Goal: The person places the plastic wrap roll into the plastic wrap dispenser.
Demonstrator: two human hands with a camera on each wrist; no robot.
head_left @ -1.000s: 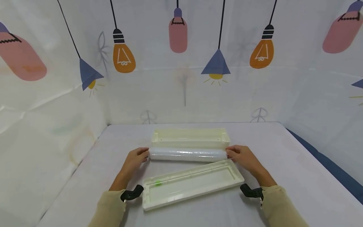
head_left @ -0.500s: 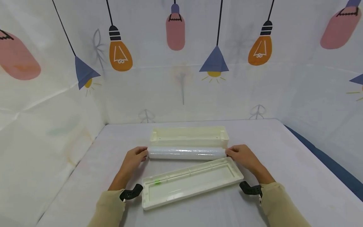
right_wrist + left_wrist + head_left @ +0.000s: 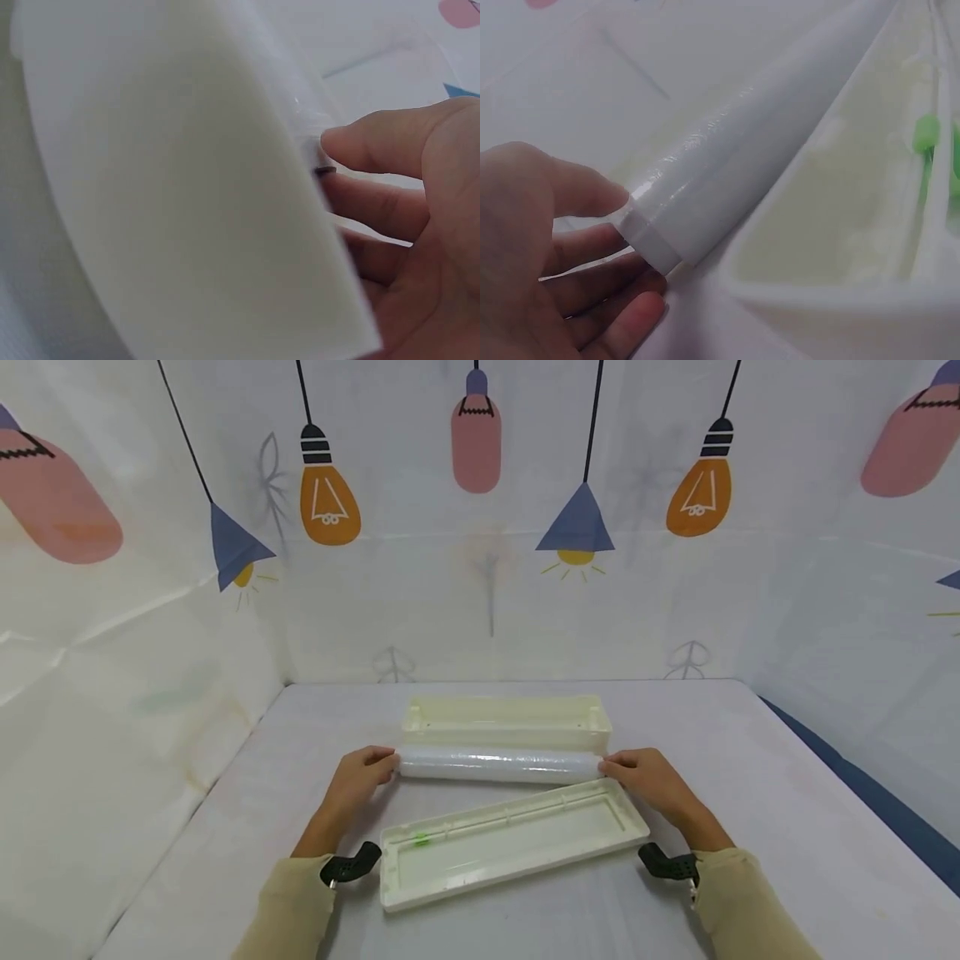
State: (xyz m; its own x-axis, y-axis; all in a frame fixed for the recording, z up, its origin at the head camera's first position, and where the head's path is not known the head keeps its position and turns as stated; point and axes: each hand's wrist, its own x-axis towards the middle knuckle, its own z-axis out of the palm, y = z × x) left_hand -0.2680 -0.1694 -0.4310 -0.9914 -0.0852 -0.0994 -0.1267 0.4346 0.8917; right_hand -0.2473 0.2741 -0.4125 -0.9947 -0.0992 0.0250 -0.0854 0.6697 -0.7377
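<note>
A roll of cling film [image 3: 498, 765], white and glossy, lies crosswise between the two hands. My left hand [image 3: 356, 783] holds its left end, with the thumb on top and the fingers curled beneath. In the left wrist view, that roll end [image 3: 654, 241] shows a short paler core. My right hand [image 3: 654, 783] pinches the opposite end between thumb and fingers. Just behind the roll stands an open cream box [image 3: 510, 735], long and narrow. In front, set at a slant, is a cream lid [image 3: 517, 843] with its hollow side up and a small green slider [image 3: 422, 839].
Everything rests on a table with a white cover [image 3: 757, 827]. White sheeting with printed lamps [image 3: 576, 522] encloses the back and sides. Black wrist mounts [image 3: 351, 864] reach inward beside the lid's two ends.
The head view shifts slightly. Both hands keep their hold on the cling film roll, and the box and lid stay in place.
</note>
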